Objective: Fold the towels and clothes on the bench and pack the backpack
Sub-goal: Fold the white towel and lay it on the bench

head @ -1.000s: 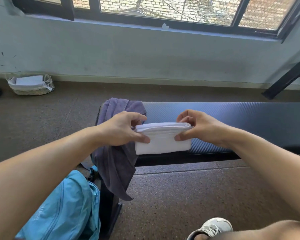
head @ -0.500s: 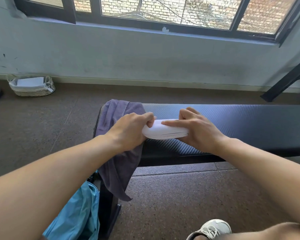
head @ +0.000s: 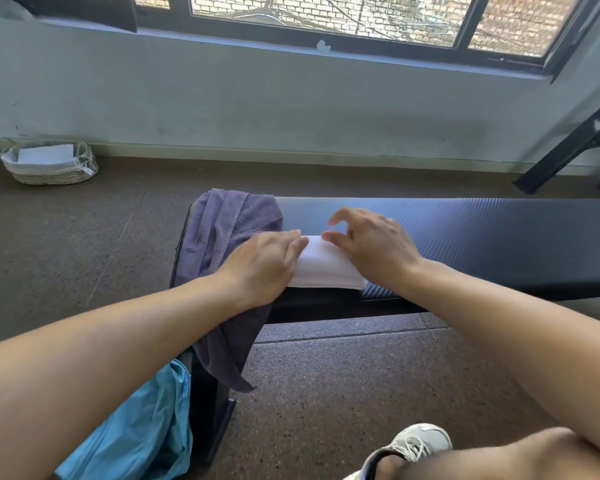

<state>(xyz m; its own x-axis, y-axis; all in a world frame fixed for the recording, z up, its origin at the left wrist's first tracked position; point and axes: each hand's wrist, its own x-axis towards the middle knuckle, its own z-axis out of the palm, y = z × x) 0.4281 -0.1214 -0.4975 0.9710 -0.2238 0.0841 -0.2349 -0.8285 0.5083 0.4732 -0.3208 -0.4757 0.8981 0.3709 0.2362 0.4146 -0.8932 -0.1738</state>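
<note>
A folded white towel (head: 323, 268) lies flat on the dark padded bench (head: 482, 233), near its front edge. My left hand (head: 264, 261) lies palm down on the towel's left end with straight fingers. My right hand (head: 371, 244) rests on its right end, fingers loose and slightly lifted. A purple-grey cloth (head: 229, 244) is draped unfolded over the bench's left end and hangs toward the floor. The light blue backpack (head: 142, 431) sits on the floor beside the bench leg, partly hidden by my left arm.
A wicker basket (head: 49, 164) with white cloth stands by the wall at far left. A black metal frame (head: 568, 150) leans at far right. My knee and white sneaker (head: 413, 445) are at the bottom right. The brown floor runs all around the bench.
The white towel was held up by both hands, then laid down on the bench. Both hands have let go of their grip and now lie flat on it.
</note>
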